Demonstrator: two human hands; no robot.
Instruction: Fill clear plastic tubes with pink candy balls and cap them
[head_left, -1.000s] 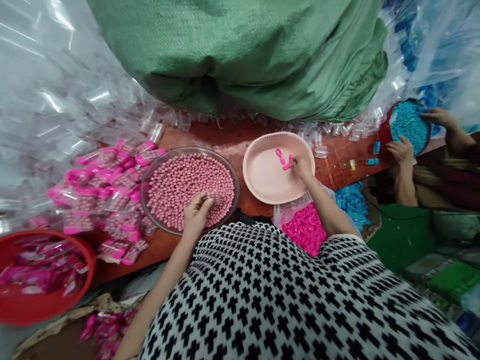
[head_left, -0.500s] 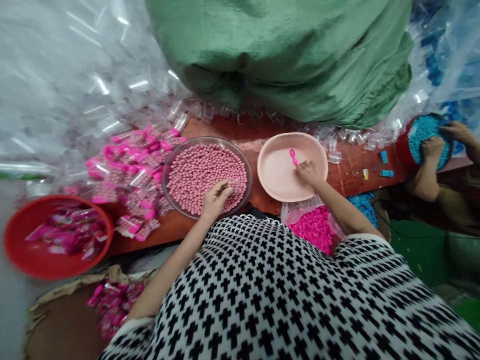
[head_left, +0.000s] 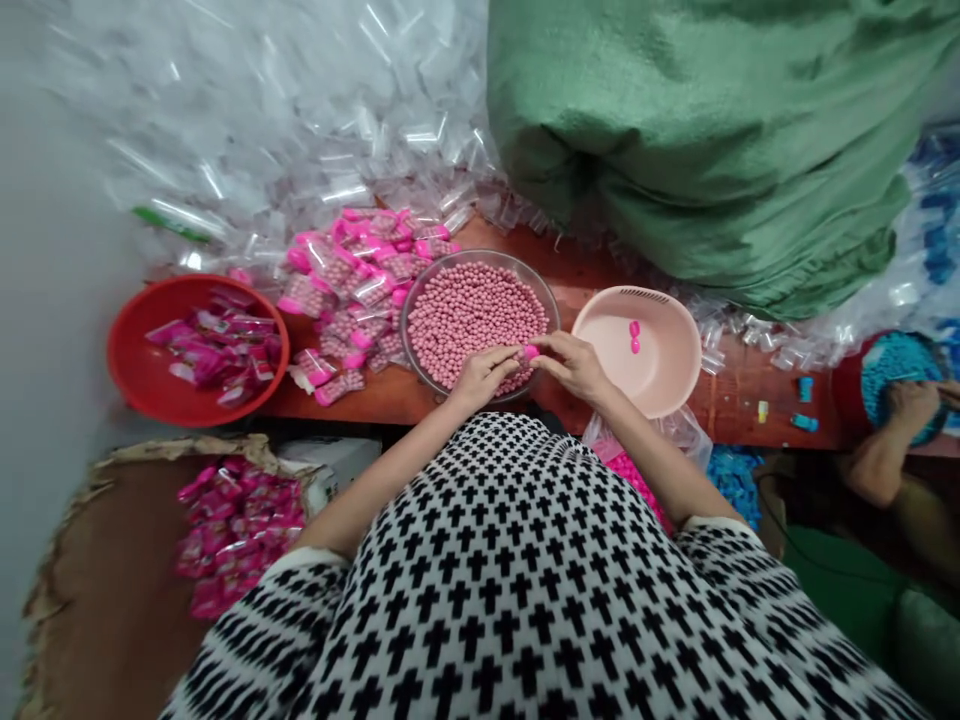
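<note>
Presumably so strays would drop among the beads [head_left: 472, 312], the left hand [head_left: 482, 380] pinched a small clear container [head_left: 515, 367] over the metal bowl's [head_left: 491, 256] near side, the right hand [head_left: 574, 366] gripping a pink cap [head_left: 531, 352] at its end; the pale basin [head_left: 671, 350] stood close by.

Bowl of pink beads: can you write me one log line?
left hand: clear container | right hand: pink cap | place: over bowl of pink beads | basin: pink pieces
</note>
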